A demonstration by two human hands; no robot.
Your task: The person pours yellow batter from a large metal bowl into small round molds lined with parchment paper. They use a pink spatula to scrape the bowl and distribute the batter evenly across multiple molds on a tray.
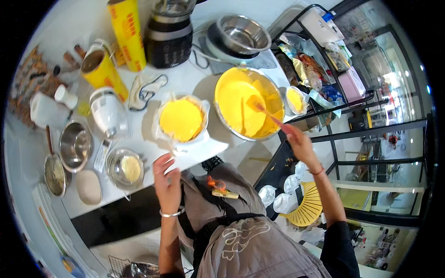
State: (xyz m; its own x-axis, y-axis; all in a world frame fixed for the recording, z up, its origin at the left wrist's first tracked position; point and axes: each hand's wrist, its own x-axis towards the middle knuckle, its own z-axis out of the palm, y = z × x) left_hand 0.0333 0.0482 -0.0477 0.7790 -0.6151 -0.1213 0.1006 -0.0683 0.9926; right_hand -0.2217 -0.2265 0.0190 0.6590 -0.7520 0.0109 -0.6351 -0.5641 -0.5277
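My right hand (299, 144) grips the reddish handle of a spatula (270, 116), its blade resting in thick yellow batter (231, 93) inside a large metal bowl (248, 138). Left of that bowl, a smaller lined container (205, 107) is filled with the same yellow mixture, smooth on top. My left hand (167, 180) is raised just below this container at the table's front edge, fingers apart, holding nothing. A small lined cup (296, 100) with yellow mixture stands right of the large bowl.
Stacked metal bowls (243, 34) and a black appliance (169, 41) stand at the back. A white hand mixer (109, 111), a glass bowl (125, 169) and a steel bowl (74, 146) occupy the left side. A black shelf rack (333, 69) rises at the right.
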